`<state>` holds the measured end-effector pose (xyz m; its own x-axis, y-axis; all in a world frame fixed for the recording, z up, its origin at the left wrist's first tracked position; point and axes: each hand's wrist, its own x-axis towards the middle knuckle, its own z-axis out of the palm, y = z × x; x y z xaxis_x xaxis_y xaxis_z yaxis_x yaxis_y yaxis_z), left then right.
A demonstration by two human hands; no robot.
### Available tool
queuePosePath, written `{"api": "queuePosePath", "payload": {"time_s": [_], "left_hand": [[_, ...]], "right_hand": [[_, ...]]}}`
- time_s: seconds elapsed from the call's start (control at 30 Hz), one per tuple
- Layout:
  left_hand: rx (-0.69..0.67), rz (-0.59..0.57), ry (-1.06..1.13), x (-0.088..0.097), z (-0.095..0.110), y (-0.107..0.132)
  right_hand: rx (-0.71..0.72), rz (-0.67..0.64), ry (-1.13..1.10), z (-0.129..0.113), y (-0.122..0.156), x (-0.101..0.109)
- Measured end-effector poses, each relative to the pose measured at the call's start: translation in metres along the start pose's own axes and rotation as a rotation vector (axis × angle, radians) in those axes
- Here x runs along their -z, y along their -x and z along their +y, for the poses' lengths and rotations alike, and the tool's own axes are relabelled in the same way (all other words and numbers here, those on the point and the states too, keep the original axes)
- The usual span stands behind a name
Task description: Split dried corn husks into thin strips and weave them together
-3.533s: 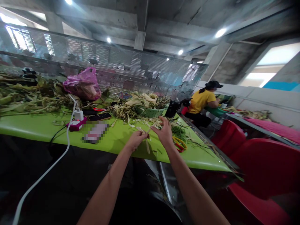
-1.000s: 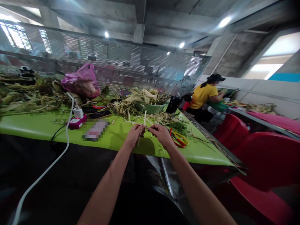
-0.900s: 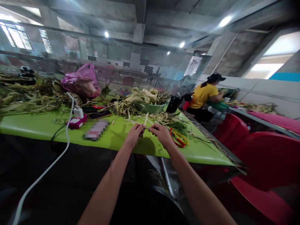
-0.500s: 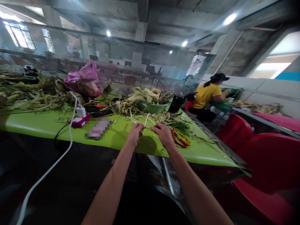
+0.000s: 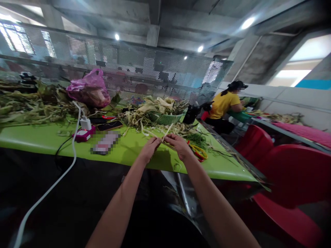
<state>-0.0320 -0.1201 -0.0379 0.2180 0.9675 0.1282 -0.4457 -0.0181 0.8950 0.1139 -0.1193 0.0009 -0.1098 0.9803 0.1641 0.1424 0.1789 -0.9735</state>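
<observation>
My left hand (image 5: 150, 148) and my right hand (image 5: 179, 146) are close together above the front edge of the green-covered table. Both are closed, pinching pale dried plant strips (image 5: 168, 129) that look like husk. Loose strip ends stick up and away between my fingers; exactly how they cross is too small to make out. Beside my right hand lie red and yellow rings (image 5: 201, 153), partly hidden by it. Beyond my hands, a green basket (image 5: 167, 119) is heaped with dried husks (image 5: 160, 104), with more scraps around it.
Left of my hands are a blurred-out flat item (image 5: 106, 142), a dark phone (image 5: 110, 125) and a purple power block (image 5: 85, 133) with a white cable. Behind them sits a pink plastic bag (image 5: 89, 89). Red chairs (image 5: 292, 172) stand right; a person in yellow (image 5: 222, 105) sits beyond.
My hands have drawn closer together on the strips. One upright strip end now leans right. My right hand covers more of the rings, and the whole view has shifted slightly.
</observation>
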Motion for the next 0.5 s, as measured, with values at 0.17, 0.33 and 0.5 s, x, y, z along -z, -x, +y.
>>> {"api": "queuePosePath", "payload": {"time_s": [0.17, 0.33, 0.5], "left_hand": [[-0.057, -0.097, -0.097, 0.001, 0.002, 0.002], [-0.104, -0.134, -0.168, 0.002, 0.0, -0.002], [-0.178, -0.115, -0.22, 0.006, -0.01, -0.011]], "right_hand": [[0.05, 0.087, -0.053, 0.008, -0.005, -0.009], [0.1, 0.154, -0.008, 0.015, -0.01, -0.01], [0.189, 0.216, 0.313, 0.005, -0.006, 0.002]]}}
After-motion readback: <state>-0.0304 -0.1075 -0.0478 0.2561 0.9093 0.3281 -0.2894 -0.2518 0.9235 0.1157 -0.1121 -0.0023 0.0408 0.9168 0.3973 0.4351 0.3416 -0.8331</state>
